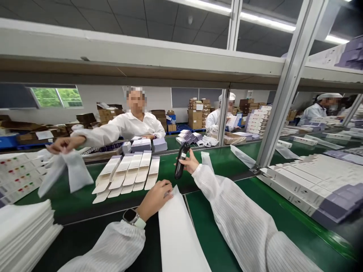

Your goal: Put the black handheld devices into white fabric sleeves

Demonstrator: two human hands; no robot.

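Note:
My right hand (190,161) is closed around a black handheld device (180,160) with a small pale label, held up above the green belt. Its exact kind I cannot make out. My left hand (157,200), with a watch (131,216) on the wrist, has its fingers curled at the far end of a long white translucent bag (179,230). That bag lies flat and runs toward me. Just beyond my left hand, several open white cartons (129,172) lie side by side, their open flaps toward me.
Across the belt, a co-worker's hand (66,145) holds up translucent bags (78,172). White sheets (24,230) are stacked at the near left. Rows of white and purple boxes (314,185) lie at right. A metal post (280,90) and an overhead shelf (141,56) frame the space.

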